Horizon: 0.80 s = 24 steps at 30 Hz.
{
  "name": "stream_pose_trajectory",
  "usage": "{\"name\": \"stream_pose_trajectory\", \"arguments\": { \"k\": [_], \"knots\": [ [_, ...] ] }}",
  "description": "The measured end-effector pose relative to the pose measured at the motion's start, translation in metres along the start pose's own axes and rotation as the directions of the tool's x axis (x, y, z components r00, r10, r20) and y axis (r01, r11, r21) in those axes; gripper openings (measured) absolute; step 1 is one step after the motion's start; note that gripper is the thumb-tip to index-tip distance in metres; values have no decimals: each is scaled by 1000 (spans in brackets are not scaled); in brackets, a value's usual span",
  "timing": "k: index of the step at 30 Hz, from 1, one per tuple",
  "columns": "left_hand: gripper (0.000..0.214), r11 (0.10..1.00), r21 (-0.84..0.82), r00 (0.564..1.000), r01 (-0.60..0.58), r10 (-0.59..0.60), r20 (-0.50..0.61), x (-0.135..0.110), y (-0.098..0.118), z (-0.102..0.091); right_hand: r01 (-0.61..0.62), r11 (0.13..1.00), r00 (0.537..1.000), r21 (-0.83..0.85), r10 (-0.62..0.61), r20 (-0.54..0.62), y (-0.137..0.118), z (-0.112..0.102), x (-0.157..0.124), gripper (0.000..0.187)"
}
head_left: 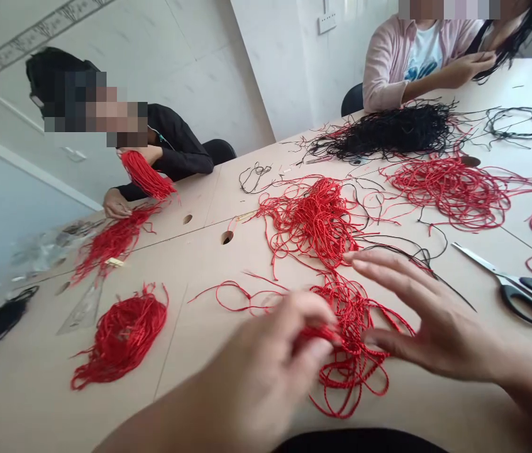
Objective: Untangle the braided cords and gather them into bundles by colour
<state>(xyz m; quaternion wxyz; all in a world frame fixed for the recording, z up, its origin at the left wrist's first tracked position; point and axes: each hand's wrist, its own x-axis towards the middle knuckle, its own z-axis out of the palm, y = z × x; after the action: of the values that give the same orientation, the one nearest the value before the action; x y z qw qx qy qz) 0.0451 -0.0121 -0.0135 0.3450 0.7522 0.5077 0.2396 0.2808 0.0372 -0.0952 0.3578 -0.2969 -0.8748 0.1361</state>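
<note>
A loose tangle of red braided cord [351, 352] lies on the pale wooden table [209, 402] right in front of me. My left hand [266, 365] pinches some of its strands between thumb and fingers, and the motion blurs it slightly. My right hand [431, 321] hovers just above the same tangle, fingers spread apart and holding nothing. A larger red heap [310, 220] sits beyond my fingertips, with thin black cords [417, 248] running close to my right hand. A black-handled pair of scissors [520, 292] lies to the right of that hand.
More red bundles [122, 336] [449, 192] and a black cord heap [383, 132] cover the table. A plastic ruler [84, 308] and round table holes [227, 237] lie left. Co-workers sit at the far side, one person's hands [117, 201] holding a red tassel [146, 175].
</note>
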Motion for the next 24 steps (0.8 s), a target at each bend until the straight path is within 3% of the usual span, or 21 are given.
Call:
{"name": "stream_pose_trajectory", "arguments": {
  "k": [1,2,4,6,9,13,15,19,22,24],
  "knots": [
    [13,991,102,989,-81,68,131,4,-1,16,41,999,999,28,-42,32,-6,-2,0,70],
    [11,971,159,976,-179,155,153,7,-3,31,70,996,994,62,-74,78,-12,-3,0,73],
    [11,945,184,959,-270,247,141,10,-9,51,87,987,980,132,-108,165,-20,-2,1,79],
    [8,953,186,971,-239,229,70,8,-12,60,52,985,975,163,-85,207,-23,0,2,87],
    [10,985,136,994,-106,107,-4,4,-15,54,-44,984,962,174,-5,272,-19,3,-1,84],
    [16,985,168,990,40,-16,-142,8,-43,23,-338,896,897,287,214,388,-9,-2,-8,48],
    [28,915,351,971,198,-134,-198,12,-74,7,-500,750,846,433,314,432,-5,-8,-9,40],
    [20,865,421,960,274,-218,-176,16,-132,-11,-695,271,711,666,398,580,0,-17,-6,49],
    [12,863,429,963,268,-226,-146,13,-150,-12,-628,-25,691,778,442,572,2,-23,2,45],
    [14,865,431,966,257,-215,-145,11,-152,-10,-517,-124,707,847,496,504,5,-29,7,35]
  ]
}}
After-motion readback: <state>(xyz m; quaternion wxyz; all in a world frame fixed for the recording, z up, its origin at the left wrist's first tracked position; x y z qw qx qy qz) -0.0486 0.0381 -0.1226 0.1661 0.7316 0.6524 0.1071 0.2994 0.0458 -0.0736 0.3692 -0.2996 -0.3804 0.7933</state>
